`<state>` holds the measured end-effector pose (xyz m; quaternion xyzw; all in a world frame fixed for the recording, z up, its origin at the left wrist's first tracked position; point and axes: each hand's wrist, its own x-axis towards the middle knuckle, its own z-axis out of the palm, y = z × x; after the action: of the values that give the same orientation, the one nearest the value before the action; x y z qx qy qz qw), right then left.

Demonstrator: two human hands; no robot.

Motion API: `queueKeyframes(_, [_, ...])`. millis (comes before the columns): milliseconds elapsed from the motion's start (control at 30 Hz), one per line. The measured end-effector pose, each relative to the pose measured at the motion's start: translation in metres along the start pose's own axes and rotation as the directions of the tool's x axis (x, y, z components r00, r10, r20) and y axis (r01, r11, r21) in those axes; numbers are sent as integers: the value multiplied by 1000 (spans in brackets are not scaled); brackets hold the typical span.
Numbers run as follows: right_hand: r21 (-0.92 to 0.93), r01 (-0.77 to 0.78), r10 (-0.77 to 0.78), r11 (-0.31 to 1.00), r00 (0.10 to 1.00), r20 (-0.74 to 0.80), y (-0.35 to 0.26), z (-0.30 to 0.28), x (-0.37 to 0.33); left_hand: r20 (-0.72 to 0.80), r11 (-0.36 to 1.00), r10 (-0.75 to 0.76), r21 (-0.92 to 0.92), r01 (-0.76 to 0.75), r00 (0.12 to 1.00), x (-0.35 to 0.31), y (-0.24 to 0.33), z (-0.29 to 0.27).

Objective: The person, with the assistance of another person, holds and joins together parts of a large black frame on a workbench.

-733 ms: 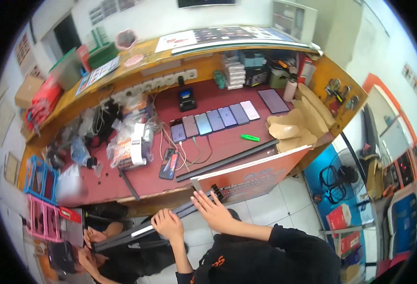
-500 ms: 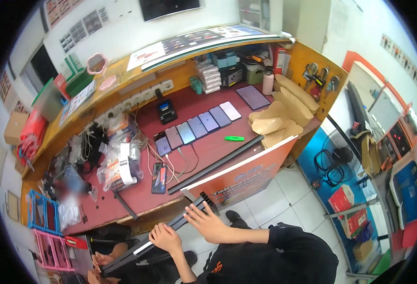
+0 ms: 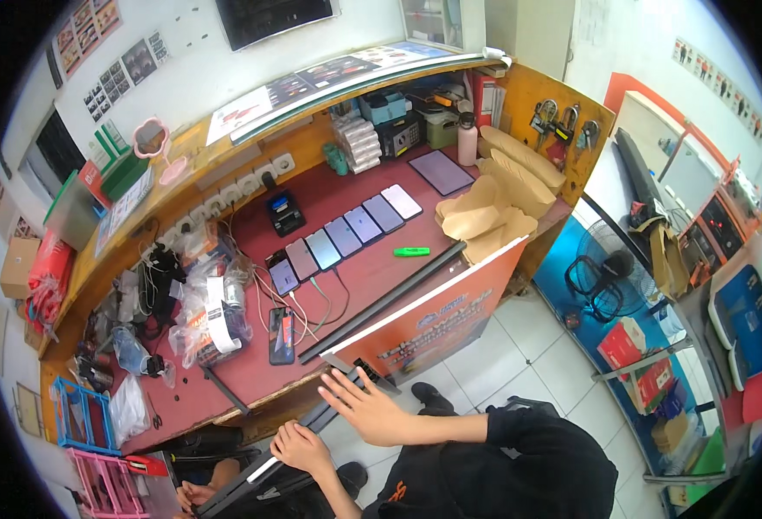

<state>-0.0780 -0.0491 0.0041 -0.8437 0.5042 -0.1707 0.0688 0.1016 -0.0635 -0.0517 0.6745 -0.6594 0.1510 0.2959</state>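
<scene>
My left hand point(image 3: 301, 448) is closed over a long black bar point(image 3: 230, 495) that slants from the desk's front edge to the lower left; a pale strip shows along it. My right hand point(image 3: 371, 413), fingers spread, lies against the bar's upper end beside a black bracket-like end piece point(image 3: 365, 368). At the lower left, another person's hand point(image 3: 198, 493) is at the bar's other end, its grip partly hidden. On the desk just beyond my hands lie a second black bar point(image 3: 381, 303) and a shorter dark one point(image 3: 225, 389).
The red desk point(image 3: 260, 359) bears a row of several phones point(image 3: 343, 235), a tablet point(image 3: 441, 173), a green marker point(image 3: 411, 252), a dark phone point(image 3: 281, 336) by cables and plastic-wrapped goods point(image 3: 212, 324). An orange sign panel point(image 3: 450, 329) stands at the desk's front. Right is a glass display case point(image 3: 563, 285).
The whole view has shifted, so the desk appears further left. Both my hands stay on the bar, the right one slightly lower along its end. The other person's hand shows less.
</scene>
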Motion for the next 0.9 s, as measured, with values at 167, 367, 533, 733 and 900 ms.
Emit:
queueKeyframes(167, [-148, -23, 9, 989, 996, -89, 9, 37, 3, 3, 1000, 18, -3, -18, 1000, 3, 0, 3])
queueKeyframes(367, [163, 26, 10, 986, 976, -219, -12, -7, 5, 17, 1000, -6, -21, 6, 1000, 2, 2, 1])
queueKeyframes(533, [-35, 152, -156, 988, 976, -151, 17, 45, -5, 20, 1000, 1, -20, 0, 1000, 2, 3, 2])
queueKeyframes(733, [129, 78, -61, 989, 989, -134, 0, 20, -12, 29, 1000, -19, -13, 20, 999, 4, 1, 1])
queueKeyframes(900, [136, 151, -96, 979, 933, -347, 9, 32, -19, 25, 999, -43, 10, 43, 999, 3, 0, 1])
